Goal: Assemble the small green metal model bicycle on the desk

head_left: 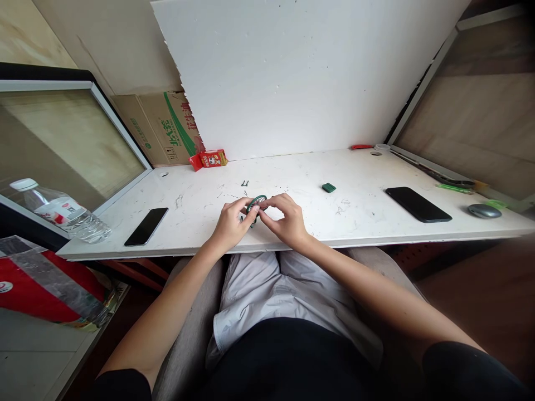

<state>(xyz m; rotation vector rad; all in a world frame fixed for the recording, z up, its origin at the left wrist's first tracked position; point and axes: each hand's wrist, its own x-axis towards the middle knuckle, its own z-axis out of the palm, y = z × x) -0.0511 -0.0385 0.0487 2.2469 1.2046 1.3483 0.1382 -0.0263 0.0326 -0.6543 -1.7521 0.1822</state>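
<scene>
Above the front edge of the white table, my left hand [233,223] grips a small green spoked wheel [251,205], its rim tilted up. My right hand [287,218] meets it from the other side, thumb and fingers pinched together at the wheel's hub. Whatever small piece may sit between the right fingertips is too small to make out. Part of the wheel is hidden behind the fingers, and other dark green bits show just under it. Past the hands lie small dark metal-like pieces [244,183]. A green block-shaped piece [329,187] rests to the right.
A black phone [146,226] lies left, and a larger phone [418,204] right, near a grey mouse [484,210]. A plastic bottle [62,211] leans at the left end. At the back stand a red box [214,159], a carton [154,128] and a white board [301,78].
</scene>
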